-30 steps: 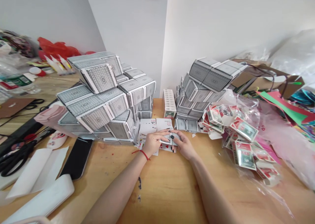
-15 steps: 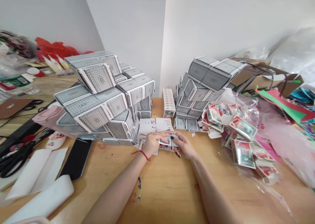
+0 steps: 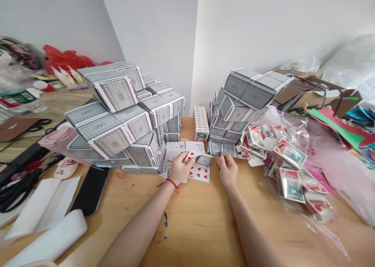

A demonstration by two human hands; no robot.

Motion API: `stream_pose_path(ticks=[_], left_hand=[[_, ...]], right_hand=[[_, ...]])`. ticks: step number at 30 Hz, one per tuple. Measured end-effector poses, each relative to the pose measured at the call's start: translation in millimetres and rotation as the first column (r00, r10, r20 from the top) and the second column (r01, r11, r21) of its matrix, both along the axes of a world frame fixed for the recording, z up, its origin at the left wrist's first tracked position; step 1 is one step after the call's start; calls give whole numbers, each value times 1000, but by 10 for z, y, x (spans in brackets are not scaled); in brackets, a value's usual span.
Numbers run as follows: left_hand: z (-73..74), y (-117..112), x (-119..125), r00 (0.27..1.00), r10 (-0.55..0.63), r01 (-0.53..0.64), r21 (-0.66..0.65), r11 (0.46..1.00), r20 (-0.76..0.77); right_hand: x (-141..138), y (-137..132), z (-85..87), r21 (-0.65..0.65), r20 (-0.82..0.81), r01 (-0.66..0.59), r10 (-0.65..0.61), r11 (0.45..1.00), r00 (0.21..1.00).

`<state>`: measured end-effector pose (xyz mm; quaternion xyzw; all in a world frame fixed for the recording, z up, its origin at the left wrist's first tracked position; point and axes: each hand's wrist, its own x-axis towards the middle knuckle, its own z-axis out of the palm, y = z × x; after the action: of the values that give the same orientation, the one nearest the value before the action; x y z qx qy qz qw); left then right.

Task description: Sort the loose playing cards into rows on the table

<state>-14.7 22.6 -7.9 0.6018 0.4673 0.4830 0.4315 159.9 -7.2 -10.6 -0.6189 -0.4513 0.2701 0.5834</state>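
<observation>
My left hand (image 3: pixel 180 168), with a red string bracelet at the wrist, pinches a playing card (image 3: pixel 205 160) whose grey patterned back shows. Another card with red hearts (image 3: pixel 191 155) lies at the same fingers. Just right of these, my right hand (image 3: pixel 227 169) is closed with thumb and forefinger together; what sits between them is too small to make out. Beneath the hands, a face-up heart card (image 3: pixel 200 174) rests among laid-out cards (image 3: pixel 175 151) on the wooden table.
Folded-card blocks are piled on the left (image 3: pixel 117 122) and right (image 3: pixel 246 91). A white box (image 3: pixel 200 122) stands between them. Opened card boxes (image 3: pixel 290 185) and clear plastic lie at right. A black phone (image 3: pixel 90 189), white roll (image 3: pixel 49 239) and scissors (image 3: pixel 26 181) are at left.
My hands were together over the cards; the right hand has drawn away to the right. The heart card beneath now shows, and the held card has lifted and tilted.
</observation>
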Motion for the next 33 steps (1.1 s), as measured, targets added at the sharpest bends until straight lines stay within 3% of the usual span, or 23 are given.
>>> stream_pose_path(ticks=[2, 5, 9, 11, 15, 18, 22, 27, 30, 33], left_hand=[[-1, 32, 0, 988, 14, -3, -70, 998, 155], [5, 87, -7, 927, 52, 21, -188, 982, 372], [35, 118, -25, 807, 20, 151, -240, 959, 590], [48, 113, -29, 779, -15, 205, -233, 951, 627], [39, 95, -30, 835, -4, 153, -226, 962, 550], [2, 97, -29, 917, 19, 75, -219, 973, 398], [-48, 115, -31, 978, -33, 67, -157, 985, 208], [-69, 142, -29, 970, -144, 178, -170, 969, 198], [-78, 158, -13, 967, -113, 156, -179, 971, 227], [-78, 158, 7, 962, -74, 130, -203, 971, 263]], right_hand=[[57, 20, -36, 98, 282, 225, -244, 969, 928], [137, 59, -69, 213, 449, 379, -434, 901, 781], [223, 121, -139, 199, 473, 524, -549, 828, 689], [256, 148, -188, 135, 496, 535, -524, 834, 692], [295, 179, -261, 78, 549, 515, -468, 854, 692], [305, 179, -281, 92, 541, 528, -488, 844, 686], [317, 168, -291, 107, 487, 558, -533, 823, 692], [327, 167, -282, 157, 393, 576, -585, 803, 709], [311, 151, -228, 172, 348, 589, -609, 789, 713], [246, 110, -136, 150, 270, 567, -585, 810, 765]])
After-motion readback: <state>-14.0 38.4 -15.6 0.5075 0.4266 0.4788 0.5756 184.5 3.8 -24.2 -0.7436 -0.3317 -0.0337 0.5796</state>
